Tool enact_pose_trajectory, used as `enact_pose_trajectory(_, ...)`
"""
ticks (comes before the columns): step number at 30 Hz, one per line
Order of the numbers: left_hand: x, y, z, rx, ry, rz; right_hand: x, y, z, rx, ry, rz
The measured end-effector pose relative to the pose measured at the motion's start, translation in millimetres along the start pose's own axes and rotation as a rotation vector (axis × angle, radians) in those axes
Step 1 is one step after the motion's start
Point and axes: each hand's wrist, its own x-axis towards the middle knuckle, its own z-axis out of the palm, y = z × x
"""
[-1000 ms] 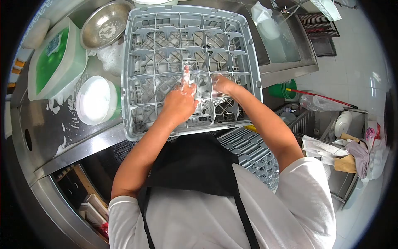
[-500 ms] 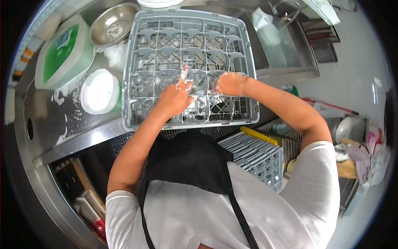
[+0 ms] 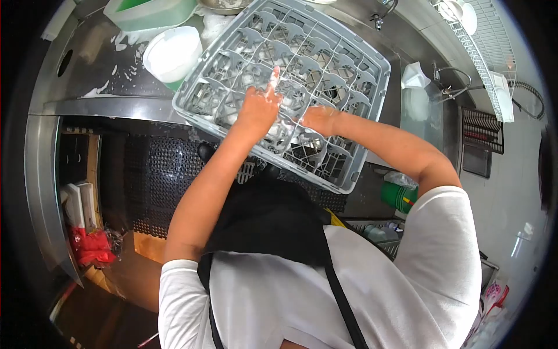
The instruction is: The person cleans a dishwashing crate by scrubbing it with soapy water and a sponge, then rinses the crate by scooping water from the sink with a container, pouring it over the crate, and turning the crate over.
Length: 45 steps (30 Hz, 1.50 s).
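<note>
A grey plastic dish rack (image 3: 360, 64) with many square compartments lies on the steel counter, its near corner jutting past the counter edge. Both my hands are inside it, wet with foam. My left hand (image 3: 257, 110) presses on a divider near the rack's middle, its index finger stuck straight out. My right hand (image 3: 317, 119) is curled down into the neighbouring compartment, close beside the left. Foam and fingers hide whatever is under it.
A white round lidded tub (image 3: 171, 52), a green-filled container (image 3: 148, 9) and a steel bowl (image 3: 224, 6) stand left of the rack on the foam-spattered counter (image 3: 87, 75). A water-filled sink (image 3: 415, 102) lies to the right. Below are a black floor mat (image 3: 154, 174) and a green bucket (image 3: 398, 198).
My view has swung, so the rack now sits slanted and higher in the frame. Both hands stay in the same middle compartments, close together.
</note>
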Motion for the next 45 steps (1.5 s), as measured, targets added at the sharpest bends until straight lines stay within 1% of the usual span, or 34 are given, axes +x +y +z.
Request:
enact_pose_trajectory(2, 1.2, -4.1, 6.6, -0.045, 0.068, 0.019, 5.1, 12.1, 24.0, -0.011, 0.032, 0.003)
enact_pose_trajectory(5, -2.6, -8.2, 6.4, -0.061, 0.104, 0.038, 6.8, -0.3, 8.6, 0.063, 0.017, 0.035)
enact_pose_trajectory(8, -1.6, -8.8, 1.2, -0.060, 0.140, 0.040, 13.0, -6.1, -26.9, -0.128, -0.508, 0.185)
enact_pose_trajectory(9, 1.5, -7.9, 3.6, -0.067, 0.168, 0.047, 9.6, -3.4, -27.5, -0.123, -0.448, 0.195)
enact_pose_trajectory(12, -0.8, -7.8, 9.0, -0.062, 0.185, 0.041, 7.7, 0.2, -16.3, 0.108, -0.267, 0.238)
enact_pose_trajectory(13, -1.6, -6.9, 9.4, -0.055, 0.186, 0.029, -4.3, -2.8, -15.2, 0.604, -0.152, 0.352)
enact_pose_trajectory(16, -1.8, -7.2, 6.3, 0.003, 0.065, 0.010, -3.0, 4.8, -1.3, 1.091, 0.111, 0.438)
enact_pose_trajectory(17, -2.3, -6.6, 4.9, 0.013, 0.059, 0.014, -0.2, 10.1, 9.3, 1.143, 0.110, 0.433)
enact_pose_trajectory(20, -0.7, -8.8, 3.6, 0.022, 0.058, 0.039, -2.4, 10.3, 10.6, 1.213, 0.099, 0.475)
enact_pose_trajectory(23, -2.4, -10.0, 5.1, 0.016, 0.067, 0.044, -30.8, -6.7, -13.1, 0.422, 0.103, 0.194)
enact_pose_trajectory(26, -1.7, -7.2, 3.6, 0.047, 0.044, 0.045, -35.1, -39.3, -44.3, 0.004, -0.279, 0.344)
enact_pose_trajectory(27, -2.1, -6.8, 1.3, 0.042, 0.046, 0.045, -37.6, -42.8, -48.4, 0.018, -0.193, 0.290)
enact_pose_trajectory(30, -1.0, -7.9, 1.6, 0.047, 0.049, 0.047, -20.7, -17.0, -5.9, 0.080, 0.081, 0.135)
enact_pose_trajectory(31, -1.8, -7.2, 2.0, 0.048, 0.049, 0.048, -18.1, -22.8, -15.6, 0.091, 0.047, 0.160)
enact_pose_trajectory(34, -1.3, -11.3, 0.2, -0.036, 0.075, 0.059, 6.6, -9.2, 5.6, 0.118, -0.064, 0.271)
enact_pose_trajectory(35, -2.0, -10.4, -0.8, -0.024, 0.066, 0.061, 8.4, -4.4, 14.7, 0.225, -0.002, 0.279)
enact_pose_trajectory(38, -0.3, -12.7, -3.1, 0.001, 0.058, 0.059, 5.9, -17.8, -22.5, 0.045, -0.317, 0.279)
enact_pose_trajectory(39, 0.3, -12.3, -2.5, -0.001, 0.056, 0.059, 5.4, -20.6, -24.2, 0.000, -0.306, 0.280)
enact_pose_trajectory(40, 0.8, -11.8, -1.7, -0.003, 0.053, 0.058, 3.8, -25.5, -23.9, 0.019, -0.206, 0.395)
enact_pose_trajectory(43, -0.3, -5.2, -12.9, 0.052, -0.070, 0.015, 2.2, -38.4, -16.0, 0.075, 0.093, 0.750)
enact_pose_trajectory(45, 1.1, -5.2, -9.4, 0.071, -0.051, 0.013, 2.7, -35.8, -15.2, 0.131, 0.136, 0.792)
